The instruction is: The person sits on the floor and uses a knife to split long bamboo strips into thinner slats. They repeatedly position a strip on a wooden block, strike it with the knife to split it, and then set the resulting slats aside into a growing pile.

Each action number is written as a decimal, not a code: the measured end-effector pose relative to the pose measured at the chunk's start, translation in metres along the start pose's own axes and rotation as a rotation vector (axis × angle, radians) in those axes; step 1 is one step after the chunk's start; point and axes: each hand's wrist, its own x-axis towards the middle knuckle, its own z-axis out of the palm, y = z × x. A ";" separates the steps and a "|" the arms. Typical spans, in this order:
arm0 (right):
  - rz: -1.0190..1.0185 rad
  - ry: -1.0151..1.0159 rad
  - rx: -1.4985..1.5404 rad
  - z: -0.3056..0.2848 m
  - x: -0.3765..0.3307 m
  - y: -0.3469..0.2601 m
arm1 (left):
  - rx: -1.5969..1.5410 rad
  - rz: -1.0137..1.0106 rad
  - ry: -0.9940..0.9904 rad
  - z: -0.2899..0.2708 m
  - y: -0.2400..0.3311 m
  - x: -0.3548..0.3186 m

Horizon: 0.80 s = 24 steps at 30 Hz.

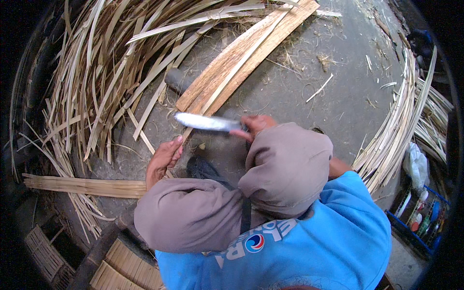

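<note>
Midway through splitting: right hand (255,125) gripped the knife (208,122), left hand (165,157) pinched the bamboo strip (189,131); next likely needed steady, guided blade pressure.

knife (205,122) across planks (241,58) — strips (96,72) left

The knife blade (207,122) is bright, smooth metal. The bamboo strips (244,55) at upper centre look dry, matt and fibrous. The concrete floor (309,104) is grey, rough, dusty.

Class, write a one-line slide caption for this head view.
Right hand holds a broad knife against a bamboo strip, left hand steadying it, split strips piled around.
</note>
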 end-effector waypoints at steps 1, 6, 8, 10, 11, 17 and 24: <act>-0.017 0.025 0.039 -0.001 -0.004 0.002 | -0.042 -0.054 -0.040 -0.004 -0.002 -0.006; 0.175 0.137 -0.054 -0.021 0.018 0.021 | 0.083 0.076 0.031 0.016 0.017 0.016; -0.107 0.072 -0.134 -0.002 -0.007 0.008 | 0.094 0.074 0.105 0.015 0.007 0.002; 0.076 0.054 0.013 -0.021 0.008 0.034 | 0.093 0.069 0.061 0.003 -0.009 -0.014; 0.196 0.068 0.069 -0.045 0.016 0.058 | 0.105 0.082 0.004 -0.001 -0.008 -0.009; 0.134 0.158 0.088 -0.046 0.048 0.057 | 0.047 -0.018 0.016 -0.013 -0.024 -0.022; 0.529 0.401 0.025 -0.141 0.092 0.192 | -0.346 0.143 0.428 -0.013 -0.060 -0.127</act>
